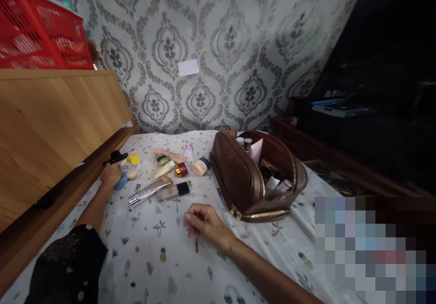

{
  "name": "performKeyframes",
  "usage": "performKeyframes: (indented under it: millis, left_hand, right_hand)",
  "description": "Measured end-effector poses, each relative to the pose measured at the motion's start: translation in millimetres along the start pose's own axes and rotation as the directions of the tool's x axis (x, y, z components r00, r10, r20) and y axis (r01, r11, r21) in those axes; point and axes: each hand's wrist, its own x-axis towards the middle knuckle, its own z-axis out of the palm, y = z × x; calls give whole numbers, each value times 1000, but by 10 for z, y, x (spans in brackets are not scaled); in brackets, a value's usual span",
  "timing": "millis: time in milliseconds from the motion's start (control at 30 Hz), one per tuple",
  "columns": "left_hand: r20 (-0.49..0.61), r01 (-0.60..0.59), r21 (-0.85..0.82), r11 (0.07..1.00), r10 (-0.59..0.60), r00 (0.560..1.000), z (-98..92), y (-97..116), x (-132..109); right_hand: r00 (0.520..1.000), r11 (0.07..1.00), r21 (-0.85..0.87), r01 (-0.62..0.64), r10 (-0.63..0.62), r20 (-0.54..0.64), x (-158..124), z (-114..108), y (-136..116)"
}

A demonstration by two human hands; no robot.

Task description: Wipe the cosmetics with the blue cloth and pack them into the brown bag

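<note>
My left hand [111,175] reaches to the far left edge of the bed, against black slim items [116,157] that look like makeup brushes or pencils. Its fingertips are hidden, so I cannot tell whether they grip anything. Beside it lie a blue item [121,180], a pale rounded piece [131,174] and a yellow round cap [134,159]. Loosely curled and holding nothing visible, my right hand [206,224] hovers over the sheet. Nearest to it are a foundation bottle [173,192] with a black cap and the brown cosmetic bag [235,177], unzipped, with bottles and tubes inside.
Between my hands and the wall lie a silver-capped tube [150,190], a cream tube [162,170], a red-and-gold jar [180,169], a blue-lidded jar [200,166] and a pink tube [188,151]. A wooden cabinet [61,127] bounds the left, carrying a red basket [41,31].
</note>
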Motion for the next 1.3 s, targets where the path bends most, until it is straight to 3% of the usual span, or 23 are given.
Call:
performKeyframes:
  millis: [133, 400, 733, 1100, 1300]
  left_hand:
    - [-42, 139, 125, 982, -135, 990, 18, 48, 17]
    - [15, -24, 58, 998, 24, 1000, -24, 36, -117]
    - [-81, -94, 1, 996, 93, 992, -61, 118, -401]
    - [-77, -247, 5, 969, 247, 966, -109, 582, -803]
    - [-110, -307, -178, 935, 292, 950, -135, 1009, -1154]
  right_hand:
    - [1000, 1000, -1, 8, -8, 8, 5, -9, 1]
    - [1000, 1000, -4, 10, -10, 12, -12, -10, -14]
    - [1000, 997, 67, 26, -27, 8, 8, -1, 1]
    - [999, 988, 150, 31, -34, 15, 21, 15, 32]
    - [999, 972, 234, 38, -42, 15, 64, 16, 92]
